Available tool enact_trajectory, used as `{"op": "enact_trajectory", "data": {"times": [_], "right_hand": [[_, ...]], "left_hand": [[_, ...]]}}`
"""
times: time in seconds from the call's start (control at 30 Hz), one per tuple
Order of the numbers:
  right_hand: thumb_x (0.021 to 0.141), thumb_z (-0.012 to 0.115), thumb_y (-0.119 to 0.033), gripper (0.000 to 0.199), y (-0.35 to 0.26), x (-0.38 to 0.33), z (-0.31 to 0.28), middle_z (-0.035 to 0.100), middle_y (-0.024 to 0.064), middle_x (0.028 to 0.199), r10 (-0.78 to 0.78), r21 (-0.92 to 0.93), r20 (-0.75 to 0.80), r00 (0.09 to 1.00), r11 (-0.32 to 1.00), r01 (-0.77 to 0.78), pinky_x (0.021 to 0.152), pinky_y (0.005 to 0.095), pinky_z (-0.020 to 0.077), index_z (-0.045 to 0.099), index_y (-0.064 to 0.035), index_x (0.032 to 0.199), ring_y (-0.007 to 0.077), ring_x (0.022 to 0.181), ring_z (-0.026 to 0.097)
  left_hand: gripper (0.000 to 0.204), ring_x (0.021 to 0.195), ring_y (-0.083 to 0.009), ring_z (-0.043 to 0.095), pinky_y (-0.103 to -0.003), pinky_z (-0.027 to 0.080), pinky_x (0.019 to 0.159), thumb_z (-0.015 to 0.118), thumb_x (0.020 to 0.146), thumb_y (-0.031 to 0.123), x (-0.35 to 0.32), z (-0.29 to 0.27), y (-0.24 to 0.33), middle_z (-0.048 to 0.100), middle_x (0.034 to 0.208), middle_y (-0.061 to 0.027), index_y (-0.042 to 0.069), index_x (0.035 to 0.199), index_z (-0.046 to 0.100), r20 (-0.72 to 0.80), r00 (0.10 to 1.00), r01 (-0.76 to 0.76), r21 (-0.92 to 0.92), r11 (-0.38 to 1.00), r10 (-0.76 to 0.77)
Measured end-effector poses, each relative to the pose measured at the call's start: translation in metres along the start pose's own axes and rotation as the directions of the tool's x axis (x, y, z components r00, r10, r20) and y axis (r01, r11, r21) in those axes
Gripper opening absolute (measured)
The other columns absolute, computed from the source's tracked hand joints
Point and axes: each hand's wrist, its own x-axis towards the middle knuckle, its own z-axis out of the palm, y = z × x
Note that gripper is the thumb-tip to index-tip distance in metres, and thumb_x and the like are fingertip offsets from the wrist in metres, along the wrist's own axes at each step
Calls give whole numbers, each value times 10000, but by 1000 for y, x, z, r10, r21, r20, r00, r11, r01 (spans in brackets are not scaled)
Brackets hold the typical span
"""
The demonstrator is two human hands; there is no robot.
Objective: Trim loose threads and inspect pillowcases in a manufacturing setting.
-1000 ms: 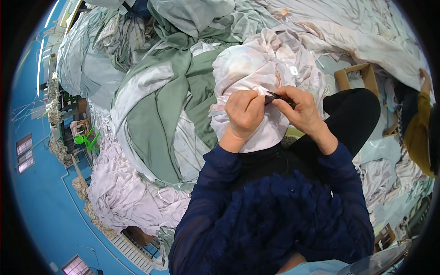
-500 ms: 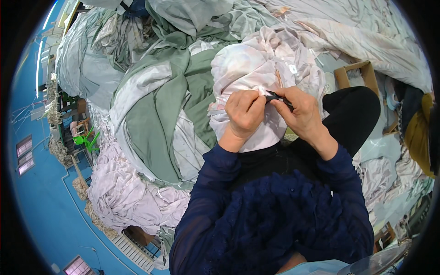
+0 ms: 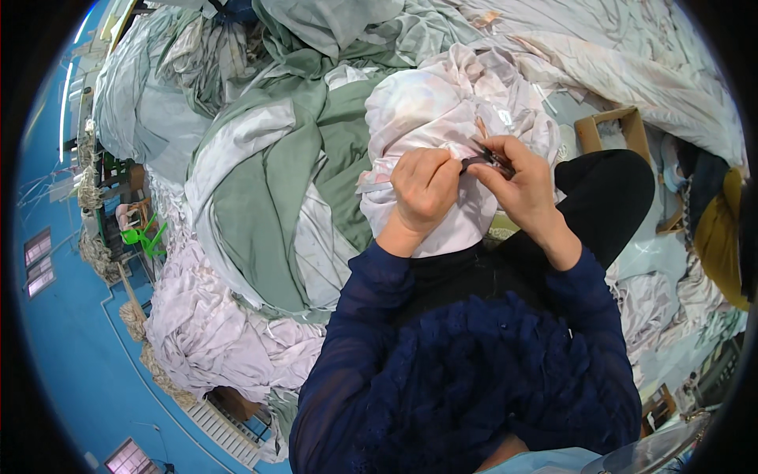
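Note:
A pale pink-white cloth (image 3: 430,110) lies bunched over my lap. My left hand (image 3: 424,188) pinches a fold of it, fingers curled tight. My right hand (image 3: 521,189) grips a small dark cutting tool (image 3: 482,160) whose tip meets the cloth between my two hands. Both forearms wear dark blue sleeves. The cloth's lower edge is hidden under my hands.
Heaps of green (image 3: 268,197) and white fabric (image 3: 213,332) spread to my left and ahead. A wooden box (image 3: 612,130) sits at the right, and a person in yellow (image 3: 722,237) is at the far right edge. A blue floor (image 3: 63,316) curves along the left.
My hands have kept almost the same place on the cloth. The right hand with the tool has shifted slightly and the cloth folds have moved a little.

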Motion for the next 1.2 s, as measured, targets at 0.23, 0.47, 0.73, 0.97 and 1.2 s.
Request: {"op": "enact_trajectory", "data": {"times": [0.23,0.47,0.73,0.97,1.2], "right_hand": [[785,735,-56,170,7,7,7,599,55,700,-13,-90,63,998,996,19,540,247,411,644,12,910,105,584,506],[776,662,-22,98,9,16,5,519,42,589,85,-32,204,975,996,-80,552,268,431,590,35,811,76,562,437],[789,622,-28,116,16,32,5,467,12,583,121,-75,171,978,991,-109,530,233,350,536,37,746,65,567,384],[824,684,-62,150,12,19,-13,527,-10,690,127,-13,206,970,992,-127,549,232,343,628,15,940,58,608,421],[827,690,-61,249,15,13,-28,564,61,743,-94,-64,287,953,991,117,574,273,384,666,-25,1072,149,615,495]], "left_hand": [[183,654,-247,595,-347,451,565,671,628,-15,0,2,0,589,814,-79,14,802,619,-9,999,-31,9,999,31],[162,652,-233,585,-339,440,564,658,613,13,2,0,1,574,795,-64,29,770,620,7,999,-39,9,999,39],[184,644,-229,575,-336,437,560,657,602,3,0,1,-1,566,783,-59,28,779,615,-1,999,-45,-9,999,45],[178,642,-230,573,-336,438,562,658,606,-6,1,-1,-2,563,779,-66,26,775,611,-15,1000,-26,-22,999,25],[172,639,-227,569,-335,434,560,667,611,-1,1,1,-2,555,769,-64,23,769,605,-23,999,-35,-19,999,35]]}}
